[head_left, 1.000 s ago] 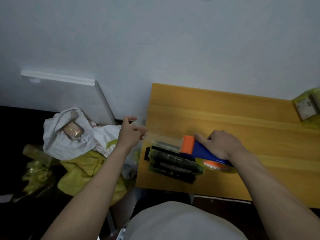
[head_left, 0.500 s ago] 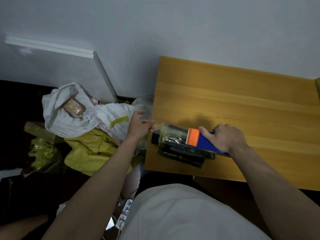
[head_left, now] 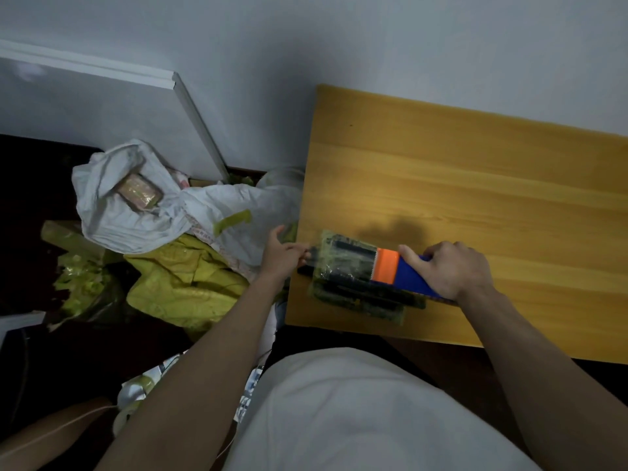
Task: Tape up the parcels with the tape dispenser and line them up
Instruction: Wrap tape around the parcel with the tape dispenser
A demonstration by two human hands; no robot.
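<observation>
Lying near the front left corner of the wooden worktop (head_left: 475, 185), the parcel (head_left: 353, 287) is a dark, flat, oblong packet under glossy film; its long axis runs left to right, tilted slightly so that the right end sits nearer the person. Its left end reaches almost to the worktop's left edge.

Right hand (head_left: 448, 270): fingers clenched round the blue handle of the tape dispenser (head_left: 397, 271), thumb extended toward the orange head. The dispenser rests on the parcel's right portion, its long axis roughly in line with the parcel's, orange head and serrated edge pointing left.

Left hand (head_left: 283, 254): held just off the worktop's left edge at the parcel's left end, thumb and fingers pinched together there. What they pinch cannot be made out clearly; a pale translucent band lies over the parcel's top between this hand and the dispenser head.

Floor, left of the worktop: a white sack (head_left: 136, 202) with a small tan wrapped block (head_left: 138, 192) lying in its folds, and a crumpled yellow bag (head_left: 183, 283) beside it. A white panel (head_left: 102, 107) leans against the wall behind.
</observation>
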